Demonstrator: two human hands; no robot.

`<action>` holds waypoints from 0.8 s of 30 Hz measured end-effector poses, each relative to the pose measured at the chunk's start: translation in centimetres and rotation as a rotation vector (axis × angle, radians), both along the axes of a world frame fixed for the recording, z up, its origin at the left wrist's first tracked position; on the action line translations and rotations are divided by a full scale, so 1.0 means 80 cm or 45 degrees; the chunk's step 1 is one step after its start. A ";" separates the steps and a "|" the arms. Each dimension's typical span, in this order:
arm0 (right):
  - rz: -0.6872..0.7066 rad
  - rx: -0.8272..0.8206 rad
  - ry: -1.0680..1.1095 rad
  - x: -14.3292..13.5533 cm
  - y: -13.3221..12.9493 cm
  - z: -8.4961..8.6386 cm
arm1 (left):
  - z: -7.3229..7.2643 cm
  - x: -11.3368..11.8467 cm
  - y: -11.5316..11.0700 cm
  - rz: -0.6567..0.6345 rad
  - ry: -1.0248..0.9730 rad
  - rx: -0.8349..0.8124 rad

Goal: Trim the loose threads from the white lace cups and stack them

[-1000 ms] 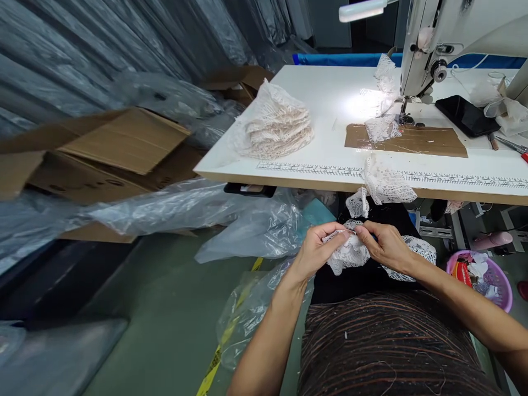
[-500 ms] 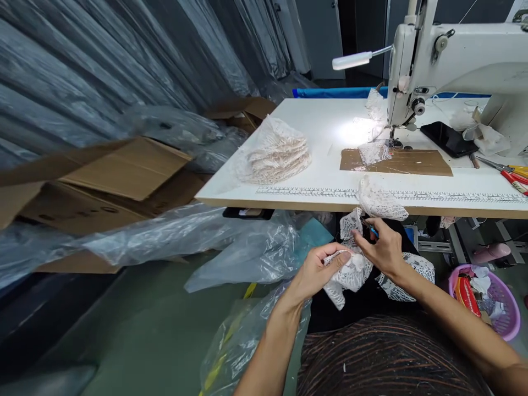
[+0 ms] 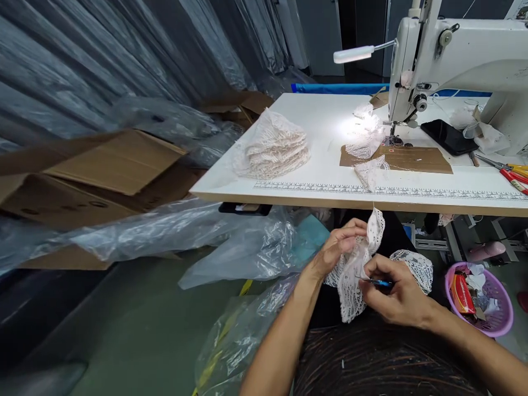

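White lace (image 3: 352, 286) hangs over my lap, pinched in the fingers of my left hand (image 3: 336, 250). My right hand (image 3: 394, 283) is closed round thread snips (image 3: 381, 282) with a blue handle, whose tip touches the lace. A second lace piece (image 3: 416, 268) drapes over my thigh on the right. Above my hands, a small lace piece (image 3: 370, 171) lies at the table's ruler edge. More lace (image 3: 365, 140) is bunched beside the needle of the white sewing machine (image 3: 412, 71).
A stack of lace (image 3: 276, 146) sits on the left of the white table (image 3: 322, 118). Cardboard (image 3: 416, 159), a black phone (image 3: 449, 137) and red-handled pliers (image 3: 513, 179) lie there too. A purple basket (image 3: 509, 319) stands at the right; an open carton (image 3: 119, 159) and plastic sheeting (image 3: 243, 247) at the left.
My right hand with the snips has come down toward me, lower along the lace. My left hand has risen and lifted the lace. The lace near the table edge has shifted.
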State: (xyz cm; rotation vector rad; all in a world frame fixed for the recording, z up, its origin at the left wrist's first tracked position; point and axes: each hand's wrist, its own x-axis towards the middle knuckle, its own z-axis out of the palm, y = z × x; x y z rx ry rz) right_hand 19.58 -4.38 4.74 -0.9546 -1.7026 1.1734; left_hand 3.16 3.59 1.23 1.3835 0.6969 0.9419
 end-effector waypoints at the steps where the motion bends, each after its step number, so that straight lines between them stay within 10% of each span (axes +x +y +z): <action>1: 0.007 -0.021 0.004 0.002 -0.002 -0.001 | -0.003 0.004 -0.001 -0.070 -0.046 -0.039; 24: -0.101 -0.355 -0.296 0.026 0.029 -0.046 | 0.004 -0.021 -0.022 -0.061 0.201 -0.446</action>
